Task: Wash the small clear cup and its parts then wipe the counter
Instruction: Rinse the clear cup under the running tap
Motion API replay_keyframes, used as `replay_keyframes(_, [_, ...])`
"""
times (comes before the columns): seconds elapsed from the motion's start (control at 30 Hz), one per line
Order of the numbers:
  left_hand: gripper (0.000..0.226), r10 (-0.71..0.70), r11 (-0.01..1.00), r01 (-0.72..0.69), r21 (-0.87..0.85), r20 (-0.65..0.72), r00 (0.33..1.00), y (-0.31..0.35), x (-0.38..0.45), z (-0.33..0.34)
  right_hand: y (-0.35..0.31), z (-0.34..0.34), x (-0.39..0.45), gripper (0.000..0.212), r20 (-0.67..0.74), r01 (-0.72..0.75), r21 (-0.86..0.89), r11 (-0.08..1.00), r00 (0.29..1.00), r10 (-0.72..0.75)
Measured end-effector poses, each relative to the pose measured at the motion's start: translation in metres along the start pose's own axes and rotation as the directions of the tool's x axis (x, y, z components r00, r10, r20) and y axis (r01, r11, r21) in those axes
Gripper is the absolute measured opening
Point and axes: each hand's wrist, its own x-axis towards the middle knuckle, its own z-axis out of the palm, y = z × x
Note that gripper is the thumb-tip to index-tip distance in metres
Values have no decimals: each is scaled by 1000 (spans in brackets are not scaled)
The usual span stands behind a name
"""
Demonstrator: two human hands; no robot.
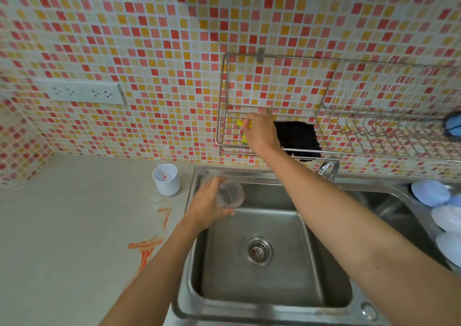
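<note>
My left hand (208,202) holds the small clear cup (230,193) tilted over the back left corner of the steel sink (274,298). Up in the wire wall rack (224,116), my right hand (259,132) pinches a yellow sponge (243,132); most of the sponge is hidden behind the fingers. A white cup-shaped part (166,179) stands upright on the counter (62,238) just left of the sink. Orange smears (149,244) streak the counter near the sink's left edge.
A black cloth (298,138) hangs in the rack beside my right hand. The tap (328,168) stands at the sink's back rim. Pale blue plates (439,206) lie at the right. A blue round item (452,123) sits in the rack's right end. Wall sockets (84,92) are at left.
</note>
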Motion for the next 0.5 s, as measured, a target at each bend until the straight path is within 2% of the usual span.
replay_keyframes(0.17, [85,-31,999,30,17,22,999,-10,9,1,11,9,8,24,159,-3,-86,996,987,17])
replay_keyframes(0.3, [85,6,998,-7,59,20,1000,-9,19,1,10,6,2,32,153,4,-186,983,988,25])
replay_keyframes(0.4, [85,21,998,-23,50,41,999,-3,24,8,15,-1,-20,49,8,99,-185,978,995,-100])
replay_keyframes(0.5, [86,35,999,-37,24,61,998,4,30,24,35,-10,-68,48,-234,245,107,964,948,-215])
